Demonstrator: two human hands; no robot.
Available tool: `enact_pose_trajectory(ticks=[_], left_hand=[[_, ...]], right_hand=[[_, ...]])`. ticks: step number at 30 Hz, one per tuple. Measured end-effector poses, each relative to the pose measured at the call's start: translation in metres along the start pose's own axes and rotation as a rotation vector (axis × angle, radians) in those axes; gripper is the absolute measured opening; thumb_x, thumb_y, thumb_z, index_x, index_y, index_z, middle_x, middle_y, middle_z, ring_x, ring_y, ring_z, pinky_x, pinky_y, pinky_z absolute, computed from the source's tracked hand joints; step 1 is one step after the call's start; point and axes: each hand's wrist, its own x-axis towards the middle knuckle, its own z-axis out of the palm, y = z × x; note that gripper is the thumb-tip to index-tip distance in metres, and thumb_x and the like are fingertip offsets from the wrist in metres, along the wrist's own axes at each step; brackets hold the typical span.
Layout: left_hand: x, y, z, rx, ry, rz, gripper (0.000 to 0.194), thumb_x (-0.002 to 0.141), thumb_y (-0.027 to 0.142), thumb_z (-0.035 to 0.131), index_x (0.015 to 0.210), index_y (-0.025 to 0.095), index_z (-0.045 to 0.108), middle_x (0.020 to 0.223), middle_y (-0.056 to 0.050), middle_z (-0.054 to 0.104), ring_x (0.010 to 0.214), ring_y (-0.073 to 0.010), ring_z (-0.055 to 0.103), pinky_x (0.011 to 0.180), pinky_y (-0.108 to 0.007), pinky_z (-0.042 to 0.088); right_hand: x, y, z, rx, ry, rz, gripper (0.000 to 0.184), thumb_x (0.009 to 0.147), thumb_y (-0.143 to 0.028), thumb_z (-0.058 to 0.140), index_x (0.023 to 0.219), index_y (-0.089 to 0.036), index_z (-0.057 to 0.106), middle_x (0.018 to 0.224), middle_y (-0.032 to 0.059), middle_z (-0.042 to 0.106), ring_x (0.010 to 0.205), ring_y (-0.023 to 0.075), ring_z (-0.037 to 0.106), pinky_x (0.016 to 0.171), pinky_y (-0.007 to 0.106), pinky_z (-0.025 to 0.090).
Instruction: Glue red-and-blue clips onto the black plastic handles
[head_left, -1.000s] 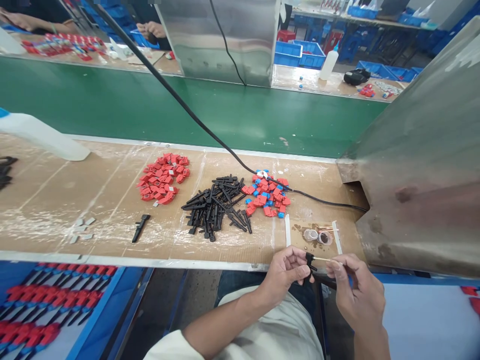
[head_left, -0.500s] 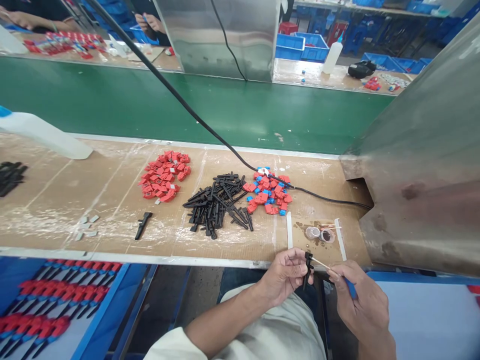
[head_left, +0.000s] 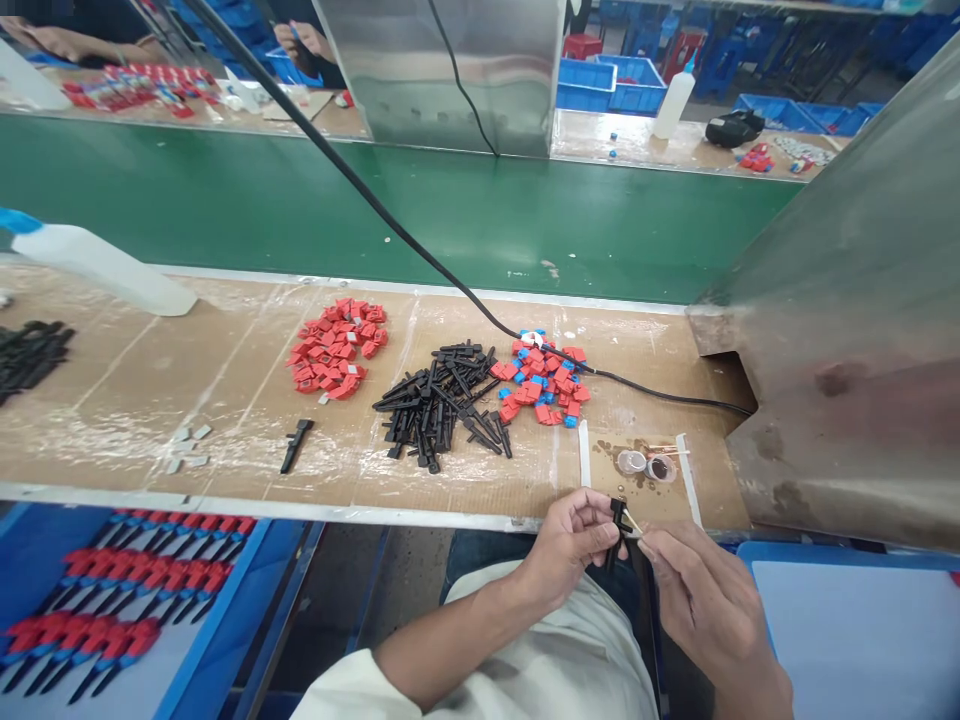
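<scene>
My left hand (head_left: pixel 571 542) pinches a small black plastic part (head_left: pixel 616 528) just below the bench's front edge. My right hand (head_left: pixel 701 598) holds a thin wooden stick (head_left: pixel 631 521) whose tip touches the top of that part. Right above my hands, two small round cups (head_left: pixel 646 464) sit on a stained patch of the bench. A pile of black parts (head_left: pixel 442 405) lies in the middle of the bench. Left of it is a pile of red pieces (head_left: pixel 335 350), and on its right a pile of mixed red and blue pieces (head_left: pixel 544 382).
A black cable (head_left: pixel 390 220) crosses the green belt (head_left: pixel 300 210) to a metal housing (head_left: pixel 862 330) at the right. A white bottle (head_left: pixel 97 265) lies at the left. One loose black part (head_left: pixel 296 445) and grey chips (head_left: pixel 187 448) lie nearby. A blue tray (head_left: pixel 112 610) at lower left holds several assembled pieces.
My right hand has come closer to my left hand, so less of the stick shows. The view has shifted slightly; the piles have not moved.
</scene>
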Motion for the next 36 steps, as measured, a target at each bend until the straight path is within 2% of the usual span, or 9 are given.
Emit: enact_pose_trajectory(ticks=[4, 9, 14, 18, 22, 28, 31, 36], left_hand=[[0.0, 0.004, 0.0, -0.036, -0.004, -0.066, 0.056, 0.049, 0.041, 0.103, 0.083, 0.013, 0.068, 0.067, -0.002, 0.069, 0.053, -0.0106, 0.064, 0.043, -0.018, 0.03], [0.0, 0.015, -0.002, -0.052, -0.056, -0.154, 0.058, 0.045, 0.039, 0.103, 0.082, 0.012, 0.069, 0.066, -0.003, 0.068, 0.051, -0.011, 0.064, 0.04, -0.018, 0.024], [-0.001, 0.02, -0.006, -0.019, -0.106, -0.206, 0.055, 0.045, 0.036, 0.103, 0.079, 0.011, 0.068, 0.064, -0.004, 0.069, 0.05, -0.013, 0.065, 0.04, -0.019, 0.027], [-0.001, 0.017, -0.008, 0.014, -0.114, -0.215, 0.052, 0.046, 0.033, 0.103, 0.079, 0.013, 0.069, 0.061, -0.002, 0.069, 0.049, -0.0135, 0.066, 0.039, -0.019, 0.026], [-0.002, 0.015, -0.008, 0.0, -0.096, -0.198, 0.049, 0.047, 0.032, 0.103, 0.078, 0.012, 0.07, 0.062, -0.002, 0.069, 0.05, -0.0126, 0.066, 0.039, -0.019, 0.026], [0.0, 0.014, -0.011, -0.098, -0.09, -0.202, 0.046, 0.05, 0.029, 0.101, 0.079, 0.011, 0.071, 0.067, -0.004, 0.071, 0.052, -0.0111, 0.065, 0.043, -0.017, 0.032], [0.001, 0.015, -0.014, -0.143, -0.13, -0.253, 0.045, 0.05, 0.027, 0.101, 0.08, 0.011, 0.071, 0.067, -0.005, 0.07, 0.053, -0.0116, 0.065, 0.041, -0.016, 0.031], [0.001, 0.019, -0.017, -0.215, -0.195, -0.332, 0.045, 0.05, 0.021, 0.101, 0.082, 0.012, 0.071, 0.068, -0.005, 0.069, 0.056, -0.0115, 0.064, 0.039, -0.014, 0.026]], right_hand=[[-0.003, 0.0, -0.004, 0.062, -0.011, 0.002, 0.022, 0.098, 0.0, 0.053, 0.107, -0.018, 0.063, 0.088, 0.0073, 0.075, 0.077, 0.0181, 0.072, 0.07, 0.029, 0.058], [-0.012, 0.011, -0.006, 0.077, 0.052, 0.066, 0.023, 0.097, -0.002, 0.057, 0.109, -0.019, 0.065, 0.091, 0.0066, 0.076, 0.078, 0.018, 0.074, 0.07, 0.028, 0.06], [-0.008, 0.014, -0.01, 0.071, 0.045, 0.09, 0.02, 0.098, -0.003, 0.056, 0.107, -0.019, 0.064, 0.086, 0.0046, 0.075, 0.073, 0.0161, 0.072, 0.068, 0.025, 0.058], [0.0, 0.009, -0.014, 0.087, -0.015, 0.076, 0.021, 0.099, -0.004, 0.054, 0.11, -0.019, 0.064, 0.085, 0.0044, 0.074, 0.069, 0.0157, 0.07, 0.064, 0.024, 0.058], [0.002, 0.006, -0.014, 0.132, -0.061, 0.021, 0.034, 0.096, 0.003, 0.053, 0.12, -0.019, 0.065, 0.095, 0.0082, 0.077, 0.08, 0.0172, 0.075, 0.07, 0.025, 0.061], [-0.004, 0.008, -0.011, 0.149, -0.043, 0.017, 0.044, 0.094, 0.004, 0.054, 0.126, -0.023, 0.067, 0.104, 0.0084, 0.08, 0.089, 0.0205, 0.079, 0.074, 0.027, 0.066], [-0.008, 0.01, -0.009, 0.166, 0.032, 0.067, 0.042, 0.093, 0.003, 0.058, 0.124, -0.023, 0.07, 0.102, 0.0079, 0.081, 0.087, 0.0208, 0.079, 0.075, 0.028, 0.067], [-0.009, 0.009, -0.006, 0.298, 0.322, 0.248, 0.04, 0.088, 0.004, 0.065, 0.113, -0.026, 0.075, 0.09, 0.0035, 0.081, 0.065, 0.0193, 0.074, 0.053, 0.03, 0.063]])
